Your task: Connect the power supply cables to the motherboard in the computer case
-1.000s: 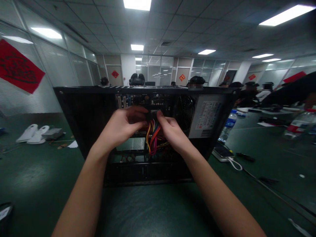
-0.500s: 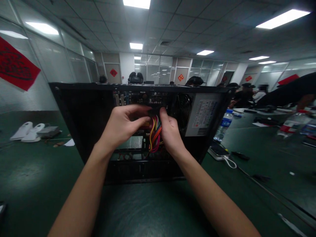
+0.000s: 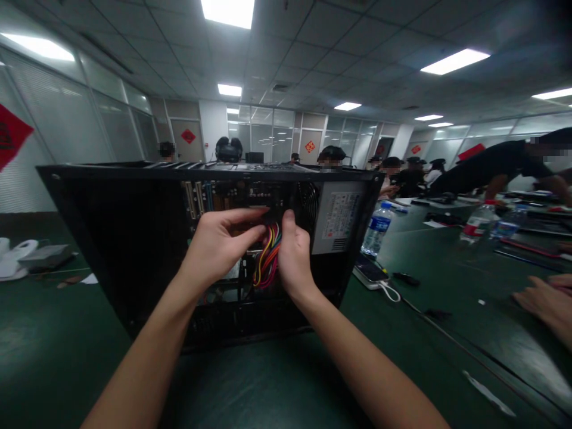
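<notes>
Dark green tabletop [image 3: 227, 387] spreads under your two bare forearms, which reach forward and converge at one open black computer case [image 3: 250, 317]. Your left hand [image 3: 218, 239] bends inward, thumb and index finger pointing right; your right hand [image 3: 295, 253] stands edge-on, thumb upright. They meet at either side of one cable bundle [image 3: 267, 262] — whether either is clamped on it I cannot tell, as some fingers are hidden. It hangs in the middle of the case, its yellow, orange, red, pink and green wires curving down from a dark upper end. Deeper inside, to your right, sit one fan [image 3: 308, 201] and one grey power supply [image 3: 339, 220] with a white label. Outside lie one phone [image 3: 372, 269] and three plastic bottles [image 3: 378, 229]. Farther off, a person in black [image 3: 482, 167] leans forward.
</notes>
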{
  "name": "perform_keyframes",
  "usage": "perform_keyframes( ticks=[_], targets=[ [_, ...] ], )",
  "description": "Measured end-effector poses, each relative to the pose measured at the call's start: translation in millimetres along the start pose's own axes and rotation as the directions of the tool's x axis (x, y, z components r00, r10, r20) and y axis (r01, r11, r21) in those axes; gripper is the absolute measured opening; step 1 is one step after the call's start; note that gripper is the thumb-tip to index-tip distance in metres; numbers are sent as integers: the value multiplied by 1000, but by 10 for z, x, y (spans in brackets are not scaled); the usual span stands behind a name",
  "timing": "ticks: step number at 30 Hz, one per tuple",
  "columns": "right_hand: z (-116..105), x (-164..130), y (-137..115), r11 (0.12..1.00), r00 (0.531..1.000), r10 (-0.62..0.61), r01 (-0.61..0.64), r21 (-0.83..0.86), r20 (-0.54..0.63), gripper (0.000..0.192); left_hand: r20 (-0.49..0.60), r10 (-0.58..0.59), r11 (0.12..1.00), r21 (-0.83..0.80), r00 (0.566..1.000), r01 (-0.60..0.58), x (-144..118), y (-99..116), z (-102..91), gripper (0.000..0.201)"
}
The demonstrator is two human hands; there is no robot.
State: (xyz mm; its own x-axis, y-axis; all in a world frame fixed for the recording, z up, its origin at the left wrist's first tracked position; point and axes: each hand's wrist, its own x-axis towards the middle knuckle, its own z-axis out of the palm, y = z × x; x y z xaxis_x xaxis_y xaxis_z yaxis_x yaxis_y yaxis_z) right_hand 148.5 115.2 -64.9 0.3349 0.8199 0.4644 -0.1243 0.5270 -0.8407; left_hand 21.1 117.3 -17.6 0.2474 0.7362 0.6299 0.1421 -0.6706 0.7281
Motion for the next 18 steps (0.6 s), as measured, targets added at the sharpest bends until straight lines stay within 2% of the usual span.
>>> perform_keyframes(
  ticks=[6,12,18],
  targets=[
    [6,-27,-9,999,1000,-27,27,28,12,66,43,-22,997,-73,999,26,-18,-3,-44,42],
    [-9,-34,-47,998,996,-56,57,-8,64,68,122,-20,997,-70,992,28,3,-53,-128,49],
    [-43,3,24,997,993,-38,45,-60,114,68,84,-33,998,-54,996,37,32,-85,-114,46]
  ],
)
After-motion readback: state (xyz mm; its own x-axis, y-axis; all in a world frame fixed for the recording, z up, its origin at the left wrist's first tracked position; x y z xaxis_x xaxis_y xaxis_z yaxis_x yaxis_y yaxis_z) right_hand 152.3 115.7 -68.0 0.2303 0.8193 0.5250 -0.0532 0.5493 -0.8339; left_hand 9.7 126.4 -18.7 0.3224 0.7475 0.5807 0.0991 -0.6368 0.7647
